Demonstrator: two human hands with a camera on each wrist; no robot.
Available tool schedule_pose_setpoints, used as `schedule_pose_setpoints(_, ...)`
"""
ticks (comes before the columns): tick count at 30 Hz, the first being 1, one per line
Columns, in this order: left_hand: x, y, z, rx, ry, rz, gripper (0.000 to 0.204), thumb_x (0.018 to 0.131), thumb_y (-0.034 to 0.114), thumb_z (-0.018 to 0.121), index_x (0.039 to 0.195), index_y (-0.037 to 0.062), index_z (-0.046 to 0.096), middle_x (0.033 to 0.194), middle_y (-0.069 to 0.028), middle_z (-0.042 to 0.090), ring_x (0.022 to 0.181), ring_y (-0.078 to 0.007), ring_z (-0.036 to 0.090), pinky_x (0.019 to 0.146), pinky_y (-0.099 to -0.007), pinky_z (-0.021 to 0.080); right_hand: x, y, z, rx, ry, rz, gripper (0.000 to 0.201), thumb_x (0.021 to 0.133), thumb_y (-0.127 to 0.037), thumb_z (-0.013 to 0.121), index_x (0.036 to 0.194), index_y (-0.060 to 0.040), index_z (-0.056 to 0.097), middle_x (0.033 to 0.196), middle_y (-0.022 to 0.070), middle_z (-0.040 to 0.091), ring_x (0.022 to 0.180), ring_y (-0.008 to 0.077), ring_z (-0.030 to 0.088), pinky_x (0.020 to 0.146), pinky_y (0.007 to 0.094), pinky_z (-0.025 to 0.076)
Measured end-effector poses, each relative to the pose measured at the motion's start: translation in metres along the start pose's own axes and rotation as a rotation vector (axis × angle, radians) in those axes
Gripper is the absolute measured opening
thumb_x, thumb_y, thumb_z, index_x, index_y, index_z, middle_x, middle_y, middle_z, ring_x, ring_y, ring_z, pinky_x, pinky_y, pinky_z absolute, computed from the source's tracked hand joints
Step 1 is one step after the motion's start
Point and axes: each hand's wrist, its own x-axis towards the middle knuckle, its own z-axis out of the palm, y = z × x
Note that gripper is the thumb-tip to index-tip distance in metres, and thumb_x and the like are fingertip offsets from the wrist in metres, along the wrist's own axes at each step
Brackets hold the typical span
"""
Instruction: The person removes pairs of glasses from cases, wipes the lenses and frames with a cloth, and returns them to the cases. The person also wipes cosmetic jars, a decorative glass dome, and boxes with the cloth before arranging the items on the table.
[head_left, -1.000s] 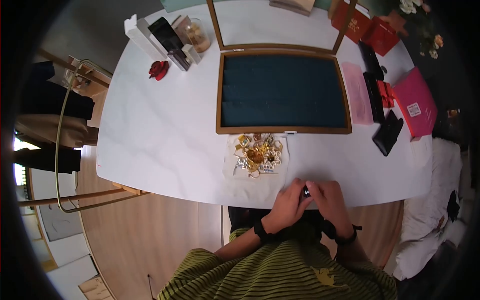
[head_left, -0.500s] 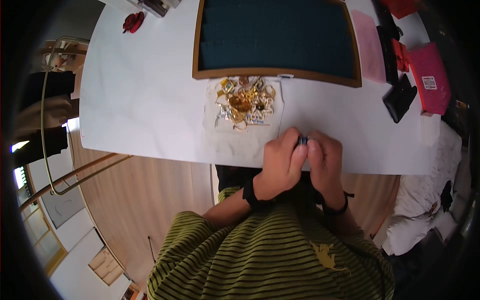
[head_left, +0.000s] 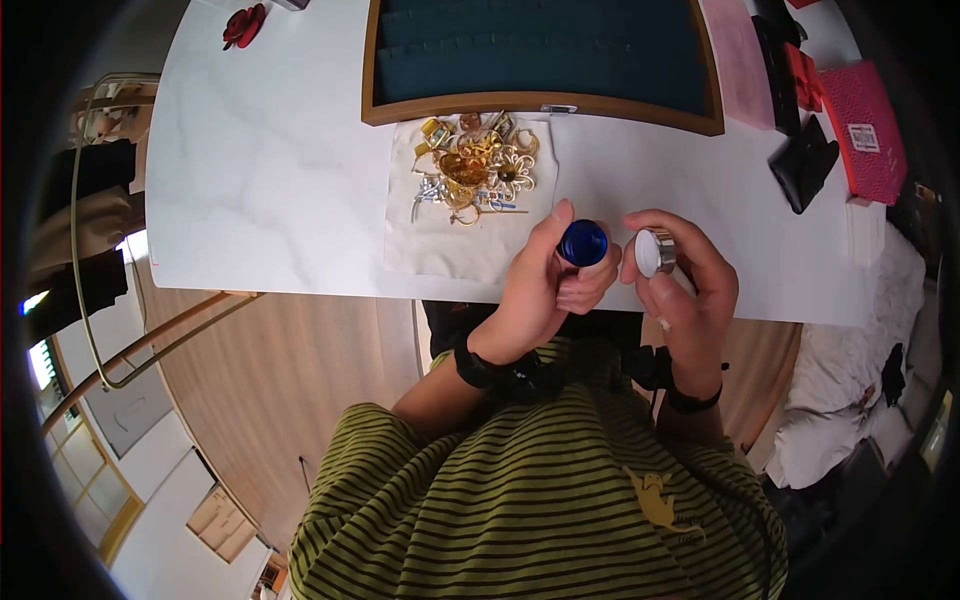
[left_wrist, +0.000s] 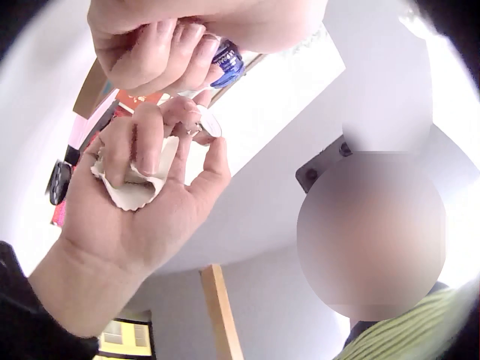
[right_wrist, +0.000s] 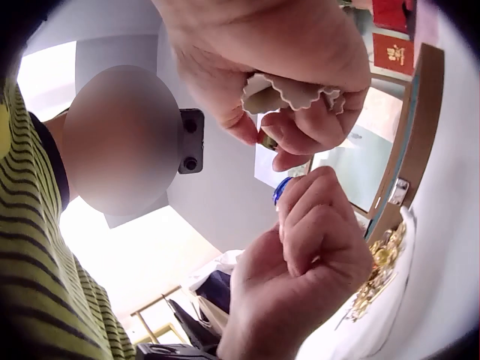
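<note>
In the head view my left hand [head_left: 540,285] grips a small dark-blue bottle [head_left: 584,243], its round end facing up; printed lettering shows on it in the left wrist view. My right hand [head_left: 700,290] pinches a silver lid [head_left: 651,253] with a white inside between thumb and fingers. Lid and bottle are apart, side by side over the table's front edge. Tucked under the right hand's other fingers is a pale cloth [left_wrist: 135,195] with a zigzag edge. Just beyond the left hand, a pile of gold and silver jewelry [head_left: 470,170] lies on a whitish cloth [head_left: 440,255].
Behind the jewelry stands a wooden case [head_left: 540,105] with a dark teal lining. To the right are a black pouch [head_left: 803,165], a pink box [head_left: 862,130] and a pale pink sheet [head_left: 742,65]. A red flower-shaped item [head_left: 243,26] lies far left on the white table [head_left: 270,190].
The hands, earlier together around the small dark object, have moved apart. The lid is now off in the right hand and the blue bottle stays in the left. The head view has tilted downward.
</note>
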Motion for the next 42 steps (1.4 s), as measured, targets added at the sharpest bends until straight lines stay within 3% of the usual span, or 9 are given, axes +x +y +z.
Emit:
schedule_pose_setpoints(14, -0.009, 0.005, 0.003, -0.202, -0.195, 0.019, 0.057, 0.096, 0.056, 0.024, 0.069, 0.0081, 0.042, 0.054, 0.0037, 0.034, 0.044, -0.0061, 0.024, 0.043, -0.0213, 0.019, 0.003, 0.007, 0.002, 0.201, -0.113, -0.057, 0.041, 0.082, -0.025, 0.059, 0.106, 0.0074, 0.056, 0.077, 0.0062, 0.057, 0.053, 0.0048, 0.041, 0.048, 0.0192, 0.031)
schedule_pose_setpoints(18, -0.037, 0.023, 0.061, 0.158, -0.19, 0.337, 0.061, 0.09, 0.059, 0.046, 0.074, 0.0004, 0.051, 0.067, -0.0043, 0.054, 0.053, -0.0118, 0.04, 0.049, -0.0234, 0.028, -0.002, 0.011, 0.003, 0.423, 0.132, -0.163, 0.066, 0.084, -0.052, 0.058, 0.096, 0.0124, 0.052, 0.07, 0.0081, 0.05, 0.051, 0.0063, 0.042, 0.045, 0.0203, 0.03)
schedule_pose_setpoints(21, -0.027, 0.036, 0.072, 0.032, -0.65, 0.32, 0.055, 0.084, 0.05, 0.062, 0.082, -0.0047, 0.056, 0.073, -0.0094, 0.059, 0.058, -0.0164, 0.05, 0.053, -0.0239, 0.039, 0.0, 0.015, -0.011, 0.525, 0.001, -0.157, 0.068, 0.084, -0.056, 0.055, 0.094, 0.0118, 0.051, 0.072, 0.0083, 0.048, 0.047, 0.0064, 0.039, 0.042, 0.0217, 0.026)
schedule_pose_setpoints(27, 0.02, 0.017, 0.089, -0.14, -1.034, 1.145, 0.06, 0.089, 0.033, 0.06, 0.106, -0.0228, 0.046, 0.089, -0.0241, 0.06, 0.071, -0.0193, 0.059, 0.059, -0.0291, 0.047, -0.005, 0.019, -0.013, 0.485, -0.027, -0.191, 0.066, 0.085, -0.052, 0.055, 0.096, 0.0134, 0.05, 0.074, 0.0091, 0.049, 0.047, 0.0061, 0.039, 0.043, 0.0215, 0.027)
schedule_pose_setpoints(30, -0.008, 0.032, 0.079, -0.151, -0.886, 0.99, 0.054, 0.09, 0.033, 0.059, 0.109, -0.0158, 0.048, 0.093, -0.0221, 0.061, 0.069, -0.0211, 0.059, 0.059, -0.0311, 0.048, -0.007, 0.02, -0.012, 0.456, -0.002, -0.169, 0.063, 0.084, -0.047, 0.056, 0.1, 0.0141, 0.05, 0.08, 0.0111, 0.051, 0.047, 0.006, 0.039, 0.043, 0.0215, 0.027)
schedule_pose_setpoints(32, -0.023, 0.055, 0.063, 0.154, -0.859, 0.462, 0.049, 0.082, 0.028, 0.069, 0.112, -0.0087, 0.055, 0.101, -0.0141, 0.059, 0.063, -0.0092, 0.058, 0.047, -0.017, 0.04, -0.007, 0.02, -0.012, 0.471, -0.002, -0.167, 0.057, 0.083, -0.041, 0.057, 0.101, 0.0137, 0.051, 0.083, 0.0116, 0.052, 0.049, 0.0057, 0.039, 0.044, 0.021, 0.028)
schedule_pose_setpoints(36, -0.027, 0.058, 0.046, 0.546, -0.42, 0.426, 0.051, 0.078, 0.013, 0.073, 0.112, -0.0176, 0.049, 0.095, -0.025, 0.063, 0.086, -0.0332, 0.066, 0.076, -0.0372, 0.054, -0.011, -0.015, 0.008, 0.134, 0.328, -0.093, 0.042, 0.079, -0.021, 0.059, 0.105, 0.0114, 0.053, 0.087, 0.0114, 0.054, 0.056, 0.0052, 0.041, 0.048, 0.0195, 0.031)
schedule_pose_setpoints(37, -0.023, 0.05, 0.039, 0.61, -0.302, 0.479, 0.051, 0.076, 0.005, 0.072, 0.117, -0.0155, 0.048, 0.104, -0.0245, 0.06, 0.088, -0.0297, 0.065, 0.076, -0.0357, 0.054, -0.003, -0.005, 0.008, 0.055, 0.258, -0.433, 0.04, 0.075, -0.011, 0.061, 0.109, 0.0102, 0.055, 0.088, 0.0089, 0.054, 0.062, 0.0057, 0.042, 0.052, 0.0195, 0.033)
schedule_pose_setpoints(42, -0.023, 0.034, 0.023, 0.765, 0.019, 0.403, 0.049, 0.073, -0.003, 0.073, 0.117, -0.0089, 0.054, 0.105, -0.0137, 0.06, 0.088, -0.0138, 0.062, 0.074, -0.0241, 0.051, 0.007, -0.021, -0.009, -0.273, -0.063, -0.542, 0.048, 0.069, -0.004, 0.067, 0.115, 0.0063, 0.059, 0.091, 0.0077, 0.057, 0.063, 0.009, 0.046, 0.053, 0.0216, 0.036)
